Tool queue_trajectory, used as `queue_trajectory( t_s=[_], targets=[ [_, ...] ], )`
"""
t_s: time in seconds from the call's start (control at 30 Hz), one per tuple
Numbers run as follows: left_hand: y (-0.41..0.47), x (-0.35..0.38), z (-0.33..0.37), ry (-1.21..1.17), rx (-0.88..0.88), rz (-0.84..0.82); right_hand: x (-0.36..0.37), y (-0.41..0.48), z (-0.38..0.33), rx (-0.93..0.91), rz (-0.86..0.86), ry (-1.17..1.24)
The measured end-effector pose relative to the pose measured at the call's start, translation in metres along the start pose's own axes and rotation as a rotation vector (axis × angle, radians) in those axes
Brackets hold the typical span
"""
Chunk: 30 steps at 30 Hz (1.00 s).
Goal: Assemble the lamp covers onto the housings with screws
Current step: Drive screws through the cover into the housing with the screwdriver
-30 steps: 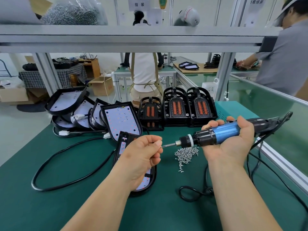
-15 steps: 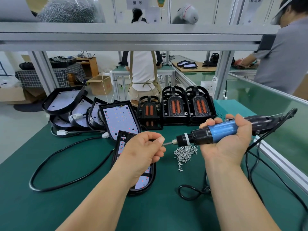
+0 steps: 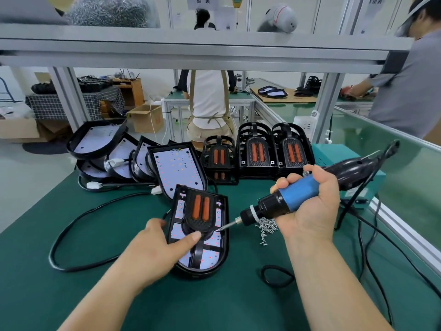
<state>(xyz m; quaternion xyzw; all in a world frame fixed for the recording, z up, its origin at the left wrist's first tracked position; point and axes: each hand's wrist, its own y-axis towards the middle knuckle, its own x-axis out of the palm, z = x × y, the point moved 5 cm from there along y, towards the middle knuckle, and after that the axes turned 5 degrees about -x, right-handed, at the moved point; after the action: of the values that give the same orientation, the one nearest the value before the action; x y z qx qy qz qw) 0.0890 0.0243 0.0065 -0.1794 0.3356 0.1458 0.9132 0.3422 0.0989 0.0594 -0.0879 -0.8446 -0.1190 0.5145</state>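
Bench: a green-matted table (image 3: 119,295) on an assembly line, seen from the head of a seated worker.
Housing: a black lamp housing (image 3: 198,274) lies flat at the centre of the mat, LED board up.
Lamp cover: a black cover with two orange strips (image 3: 200,209) sits on the housing's far half.
Left hand: the left hand (image 3: 157,247) comes in from 7 o'clock. Its thumb is laid straight and presses the cover's near end, and its fingers reach the housing's left rim; whether they curl under cannot be told.
Right hand: the right hand (image 3: 307,206), at 3 o'clock of the housing, is wrapped round a blue-bodied electric screwdriver (image 3: 296,195).
Bit: it slants down toward 8 o'clock, tip at the cover's right edge.
Screws: a loose pile of screws (image 3: 267,229) lies on the mat just under the driver, at 3 o'clock of the housing.
Stock: stacked covers (image 3: 253,154) stand at 12 o'clock, and open housings (image 3: 176,168) lean at 11 o'clock.
Cable: a black cable (image 3: 78,223) loops at 9 o'clock.
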Motion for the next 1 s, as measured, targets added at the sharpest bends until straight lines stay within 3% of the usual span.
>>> queue_trajectory(
  t_s=[0.13,0.23,0.37,0.47,0.77,1.0],
  targets=[
    [0.002,0.016,0.010,-0.219,0.037,-0.168,0.001,-0.001,0.003,-0.006,-0.013,-0.046],
    [0.002,0.034,0.014,-0.541,-0.003,-0.324,0.000,0.000,-0.001,-0.030,0.000,-0.055],
    [0.006,0.044,0.014,-0.782,0.013,-0.302,-0.001,0.004,-0.014,-0.108,0.009,-0.043],
    [0.010,0.044,0.017,-0.835,0.020,-0.236,-0.003,0.006,-0.019,-0.158,0.019,-0.039],
    [0.022,0.048,0.016,-0.846,-0.004,-0.325,0.002,-0.006,0.003,-0.268,-0.053,-0.254],
    [0.024,0.049,0.014,-0.833,0.004,-0.339,0.001,-0.007,0.003,-0.278,-0.065,-0.280]
  ],
)
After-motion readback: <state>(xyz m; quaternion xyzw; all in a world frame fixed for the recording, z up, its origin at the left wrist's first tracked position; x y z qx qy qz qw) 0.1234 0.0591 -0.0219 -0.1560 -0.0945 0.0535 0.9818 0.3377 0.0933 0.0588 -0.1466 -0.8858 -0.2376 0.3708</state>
